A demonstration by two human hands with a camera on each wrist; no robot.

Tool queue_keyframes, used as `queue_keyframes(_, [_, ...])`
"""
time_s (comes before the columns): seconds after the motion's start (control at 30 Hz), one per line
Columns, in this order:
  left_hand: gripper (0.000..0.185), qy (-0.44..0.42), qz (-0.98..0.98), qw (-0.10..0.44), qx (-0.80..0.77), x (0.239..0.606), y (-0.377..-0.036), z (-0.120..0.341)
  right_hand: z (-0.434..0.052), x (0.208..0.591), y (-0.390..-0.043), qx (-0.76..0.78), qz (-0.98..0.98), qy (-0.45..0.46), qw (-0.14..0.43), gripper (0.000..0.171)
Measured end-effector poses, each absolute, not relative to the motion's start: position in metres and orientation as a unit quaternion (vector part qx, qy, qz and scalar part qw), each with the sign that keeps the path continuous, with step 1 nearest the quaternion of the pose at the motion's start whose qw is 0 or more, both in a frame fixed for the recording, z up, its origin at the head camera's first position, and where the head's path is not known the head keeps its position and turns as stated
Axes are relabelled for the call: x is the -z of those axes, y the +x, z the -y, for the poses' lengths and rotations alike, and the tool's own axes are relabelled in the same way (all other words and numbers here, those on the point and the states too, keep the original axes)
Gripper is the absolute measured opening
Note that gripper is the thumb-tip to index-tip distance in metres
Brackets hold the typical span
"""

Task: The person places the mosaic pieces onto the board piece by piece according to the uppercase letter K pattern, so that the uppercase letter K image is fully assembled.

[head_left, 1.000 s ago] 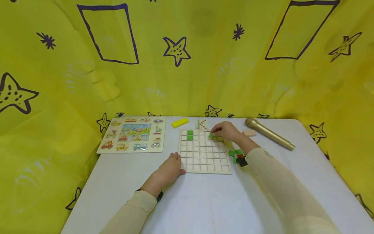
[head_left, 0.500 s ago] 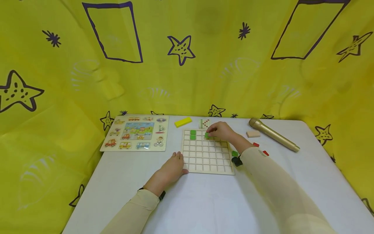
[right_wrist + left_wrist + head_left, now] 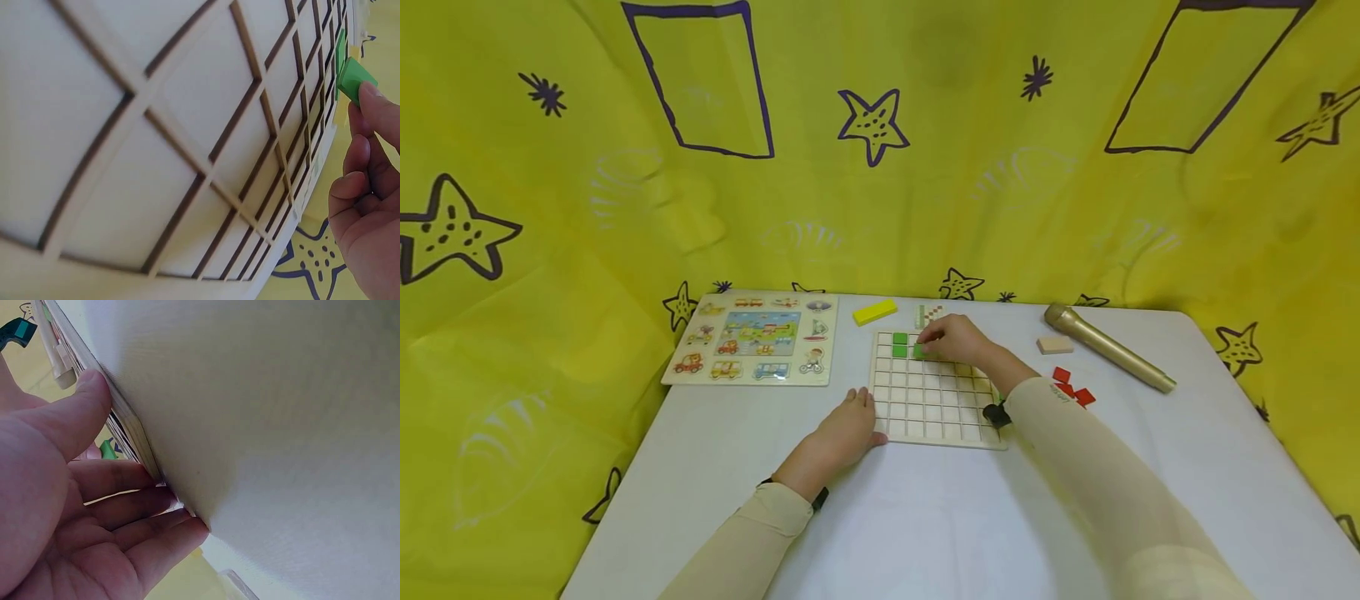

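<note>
A wooden grid board lies on the white table, with two green square tiles set one below the other near its top left. Thumb and index finger of my right hand pinch another green tile, tilted at the board's upper rows just right of those two. My left hand rests against the board's left edge; in the left wrist view its straight fingers and thumb touch the board's side.
Red tiles lie right of the board, partly behind the right sleeve. Behind them are a beige block and a gold microphone. A yellow block and a small pattern card sit at the back; a picture puzzle lies left.
My right hand has moved left across the board's upper rows with the green tile, toward the two placed tiles. My left hand has stayed at the board's edge. The head view has shifted slightly.
</note>
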State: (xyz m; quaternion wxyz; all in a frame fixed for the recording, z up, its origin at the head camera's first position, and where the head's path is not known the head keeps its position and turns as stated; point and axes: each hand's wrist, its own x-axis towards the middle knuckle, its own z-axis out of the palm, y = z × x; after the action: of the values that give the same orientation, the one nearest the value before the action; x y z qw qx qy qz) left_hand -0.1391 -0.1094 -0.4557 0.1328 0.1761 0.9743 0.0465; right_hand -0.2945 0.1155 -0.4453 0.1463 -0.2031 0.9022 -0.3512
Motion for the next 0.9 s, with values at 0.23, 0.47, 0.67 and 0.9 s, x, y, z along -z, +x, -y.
queue_keyframes(0.23, [0.076, 0.165, -0.974, 0.143, -0.052, 0.456, -0.138, 0.109, -0.104, 0.445, -0.292, 0.358, -0.898, -0.201, 0.158, 0.016])
queue_keyframes(0.47, [0.076, 0.169, -0.975, 0.138, -0.046, 0.454, -0.139, 0.109, -0.095, 0.446, -0.289, 0.35, -0.898, -0.224, 0.147, 0.015])
queue_keyframes(0.67, [0.077, 0.173, -0.975, 0.137, -0.04, 0.453, -0.139, 0.108, -0.09, 0.447, -0.285, 0.355, -0.893, -0.226, 0.158, 0.013])
queue_keyframes(0.9, [0.077, 0.169, -0.975, 0.135, -0.051, 0.455, -0.139, 0.109, -0.084, 0.452, -0.285, 0.357, -0.889, -0.233, 0.165, 0.012])
